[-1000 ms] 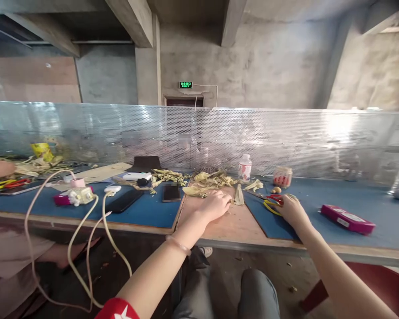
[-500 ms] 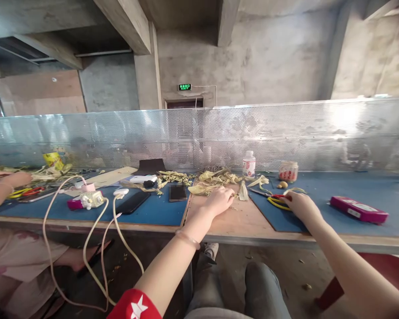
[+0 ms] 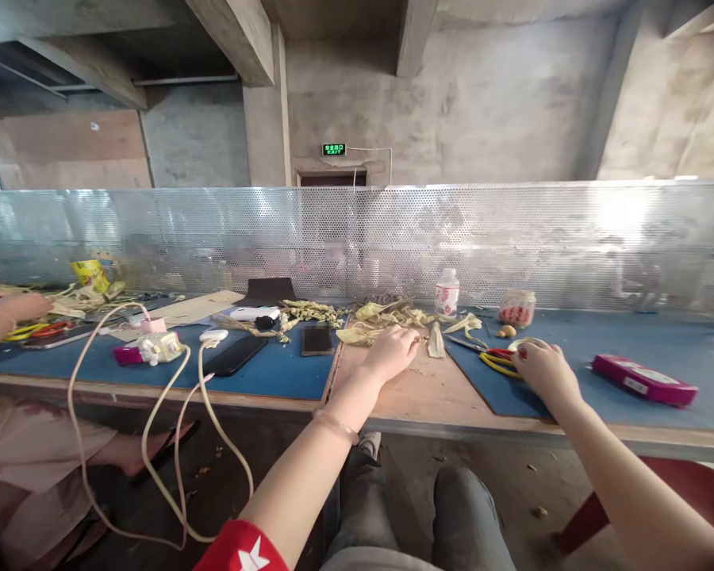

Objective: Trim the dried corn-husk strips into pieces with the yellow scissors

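Observation:
My left hand [image 3: 394, 351] rests over the bare wooden strip of the table, its fingers curled down beside dried, pale yellow plant husks [image 3: 386, 317]. What its fingertips pinch, if anything, is hidden. A single pale dried piece [image 3: 435, 341] lies just right of it. On the blue mat, my right hand [image 3: 546, 369] is closed near the red and yellow handles of the scissors [image 3: 500, 362], whose blades point left. A pale loop [image 3: 524, 343] shows at its fingers; I cannot tell its kind or what the fingers grip.
Behind stand a white bottle [image 3: 447, 293] and a jar [image 3: 516, 308], with small brown round things [image 3: 505, 331]. A magenta box [image 3: 643, 379] lies right. Left are a black phone [image 3: 238, 356], a power strip [image 3: 156, 349] with hanging cables, and another person's hand [image 3: 24, 306]. A perforated metal screen [image 3: 393, 238] runs behind.
The view has shifted slightly. My right hand has turned a little by the scissors, with the pale loop at its fingers. My left hand stays almost where it was.

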`<state>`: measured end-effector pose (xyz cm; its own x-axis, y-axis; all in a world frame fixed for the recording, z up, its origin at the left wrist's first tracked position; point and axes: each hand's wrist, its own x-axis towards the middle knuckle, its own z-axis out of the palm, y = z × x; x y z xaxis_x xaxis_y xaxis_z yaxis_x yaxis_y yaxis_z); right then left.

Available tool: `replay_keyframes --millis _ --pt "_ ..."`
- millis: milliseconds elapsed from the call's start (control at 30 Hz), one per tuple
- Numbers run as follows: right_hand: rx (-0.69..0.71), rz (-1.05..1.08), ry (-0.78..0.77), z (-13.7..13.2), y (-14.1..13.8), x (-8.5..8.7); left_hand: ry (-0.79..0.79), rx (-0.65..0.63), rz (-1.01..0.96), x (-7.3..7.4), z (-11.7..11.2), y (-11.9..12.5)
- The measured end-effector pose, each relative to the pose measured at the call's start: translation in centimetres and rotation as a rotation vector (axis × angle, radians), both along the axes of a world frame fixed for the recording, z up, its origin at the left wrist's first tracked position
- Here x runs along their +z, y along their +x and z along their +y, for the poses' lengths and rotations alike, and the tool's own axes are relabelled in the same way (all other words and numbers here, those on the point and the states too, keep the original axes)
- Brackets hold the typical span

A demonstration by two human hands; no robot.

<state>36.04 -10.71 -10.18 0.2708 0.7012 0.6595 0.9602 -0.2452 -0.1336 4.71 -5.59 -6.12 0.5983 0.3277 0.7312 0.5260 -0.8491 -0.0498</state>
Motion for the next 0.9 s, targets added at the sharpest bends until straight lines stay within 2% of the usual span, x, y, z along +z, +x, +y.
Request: replay_keyframes --millis 267,500,733,900 --pt "-0.036 -0.040 -0.123 0.2 0.3 0.1 -0.060 0.014 -0.190 0.2 0.1 -0.5" --pt "0.081 -0.105 -0.261 1.3 0.0 0.6 -0.245 -0.042 -0.421 0.0 1.8 -1.0" --pt "0.053 -0.147 -0.411 3.1 -0.7 1.8 -0.563 -0.153 -0.764 -0.6 4.7 -1.0" --pt "-0.022 -0.121 -0.314 2.7 -2.1 2.2 -0.850 -0.303 -0.950 -0.6 6.0 -1.2"
